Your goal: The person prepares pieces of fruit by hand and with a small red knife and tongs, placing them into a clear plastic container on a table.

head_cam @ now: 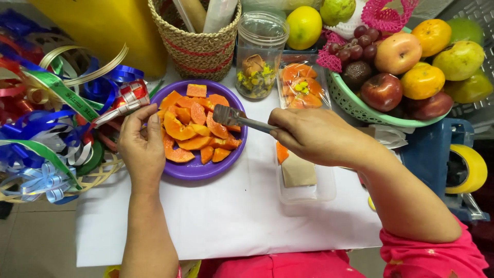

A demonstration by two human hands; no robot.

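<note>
A purple plate holds several orange papaya chunks. My left hand rests on the plate's left rim, fingers curled by the fruit. My right hand grips metal tongs whose tips hover over the papaya at the plate's right side. Under my right hand lies a clear plastic tray with one papaya piece and a brown paper liner.
A glass jar and a wrapped papaya pack stand behind the plate. A green basket of mixed fruit sits at right, a woven basket at the back, coloured ribbons at left. White paper covers the table.
</note>
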